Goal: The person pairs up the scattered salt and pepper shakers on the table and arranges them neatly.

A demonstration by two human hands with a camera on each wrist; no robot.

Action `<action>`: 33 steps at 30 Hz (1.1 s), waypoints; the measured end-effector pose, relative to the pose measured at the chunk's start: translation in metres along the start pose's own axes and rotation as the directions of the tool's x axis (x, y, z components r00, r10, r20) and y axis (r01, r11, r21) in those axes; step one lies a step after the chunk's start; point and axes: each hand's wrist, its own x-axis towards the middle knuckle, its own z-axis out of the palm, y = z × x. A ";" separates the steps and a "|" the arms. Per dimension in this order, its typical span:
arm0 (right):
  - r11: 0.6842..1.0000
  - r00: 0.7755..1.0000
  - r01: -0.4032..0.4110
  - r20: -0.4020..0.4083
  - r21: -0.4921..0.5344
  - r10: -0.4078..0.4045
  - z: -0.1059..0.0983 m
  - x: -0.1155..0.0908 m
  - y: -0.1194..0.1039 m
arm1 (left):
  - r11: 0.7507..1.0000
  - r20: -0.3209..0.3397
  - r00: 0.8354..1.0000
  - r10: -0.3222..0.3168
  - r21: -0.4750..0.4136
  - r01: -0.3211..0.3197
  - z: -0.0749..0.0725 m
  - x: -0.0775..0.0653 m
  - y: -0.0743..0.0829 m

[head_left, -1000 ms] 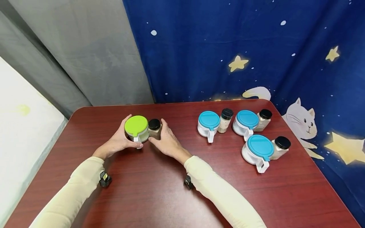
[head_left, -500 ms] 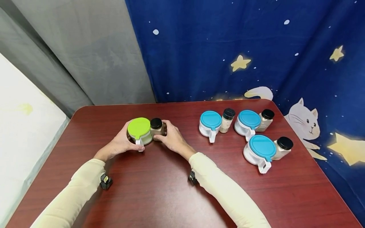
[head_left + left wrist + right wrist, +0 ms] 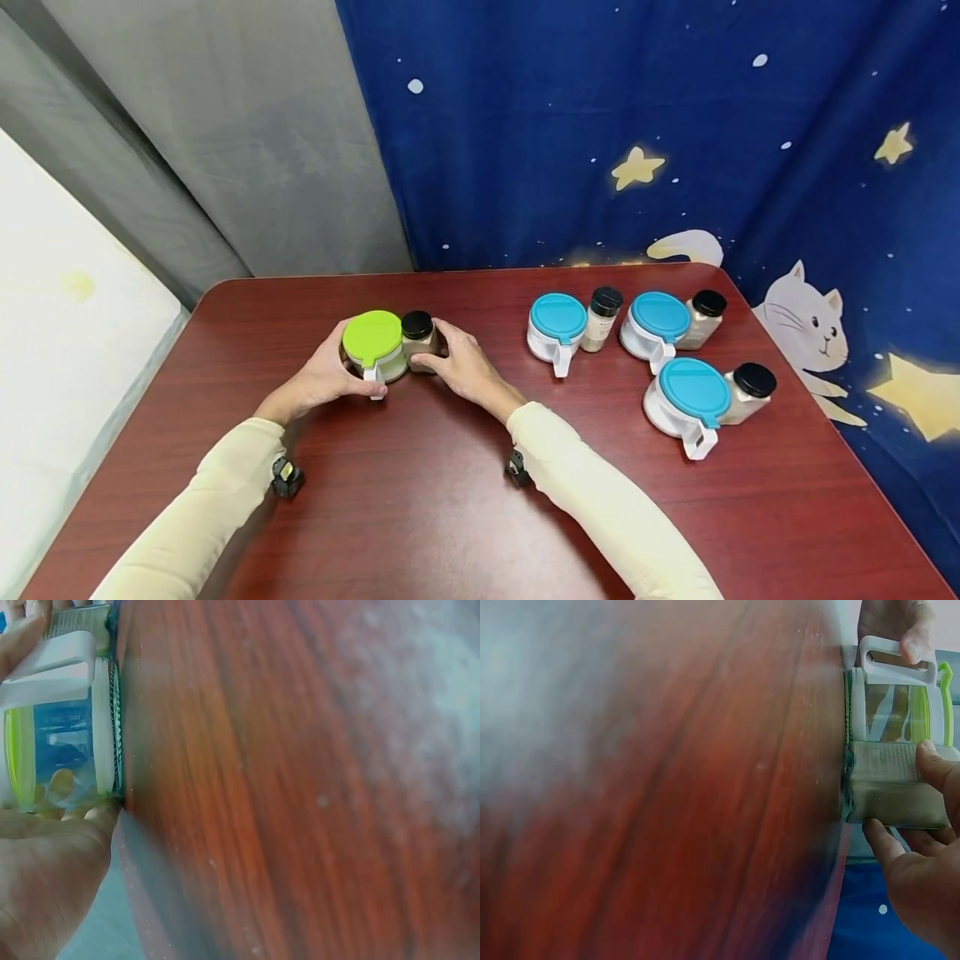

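Note:
My left hand (image 3: 322, 379) curls round a clear seasoning jar with a green lid (image 3: 372, 337); its thumb lies on the jar's white handle (image 3: 900, 671). Close against that jar's right side stands a square spice bottle with a black cap (image 3: 417, 325). My right hand (image 3: 468, 371) holds this bottle between thumb and fingers, the thumb on its near side (image 3: 889, 802). Both containers stand upright on the table, as the wrist views show. In the left wrist view, the green-lidded jar (image 3: 64, 742) partly hides the bottle.
On the right of the brown table (image 3: 420, 500) stand three blue-lidded jars (image 3: 558, 315) (image 3: 660, 315) (image 3: 694, 388), each beside a black-capped bottle (image 3: 602, 318) (image 3: 705, 318) (image 3: 748, 393). Curtains hang behind the table's far edge.
The green-lidded jar and spice bottle have shifted slightly right with both hands. My right hand's fingers have come in closer round the bottle. The head view has shifted a little too.

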 end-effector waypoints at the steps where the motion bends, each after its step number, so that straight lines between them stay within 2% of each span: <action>1: 1.000 1.000 0.004 0.001 -0.001 -0.004 -0.001 -0.001 0.000 | 1.000 0.002 1.000 0.001 0.002 -0.001 0.001 0.000 0.000; 13: 0.998 0.999 0.029 0.024 0.048 -0.031 -0.009 -0.009 -0.008 | 0.999 -0.001 0.999 0.039 0.023 -0.039 0.002 -0.005 0.008; 21: 0.994 0.996 0.078 0.036 0.078 -0.081 -0.018 -0.011 -0.006 | 0.998 0.001 0.998 0.059 0.022 -0.059 0.005 -0.006 0.014; 26: 0.992 0.992 0.119 0.048 0.046 -0.121 -0.024 -0.011 -0.008 | 0.998 -0.012 0.998 0.069 0.004 -0.069 0.005 -0.011 0.018; 33: 0.989 0.988 0.145 0.055 0.015 -0.146 -0.031 -0.014 -0.014 | 0.996 0.004 0.997 0.083 -0.020 -0.083 0.006 -0.016 0.022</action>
